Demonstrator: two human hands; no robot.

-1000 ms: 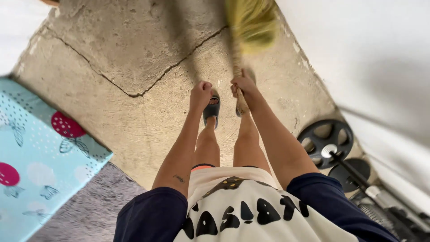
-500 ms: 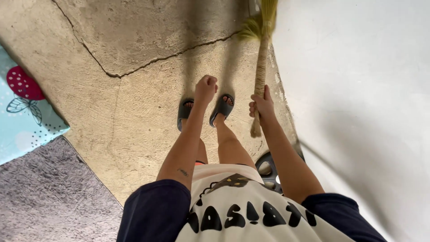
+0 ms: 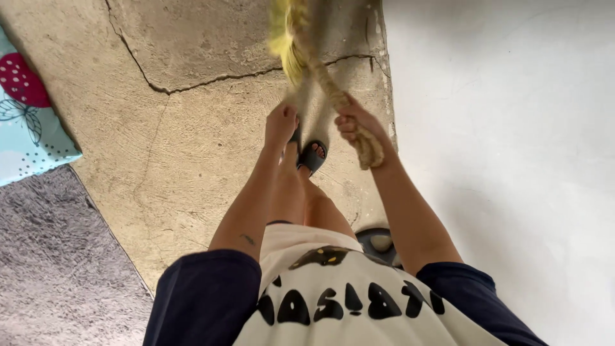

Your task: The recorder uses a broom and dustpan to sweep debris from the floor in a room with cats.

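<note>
Single view only, worn on the head, aimed steeply down the front of the body toward the cracked concrete floor (image 3: 192,141). Closest to the lens: the white printed shirt (image 3: 333,301) at the bottom edge, forearms stretching away from it toward the feet. Farther off, beyond the shirt, the floor with its long crack. Left of the shirt, a grey rug (image 3: 51,263) and a corner of a light-blue patterned mat (image 3: 29,138); right of the shirt, a white wall (image 3: 512,128) filling that side. No second view to overlap with.
</note>
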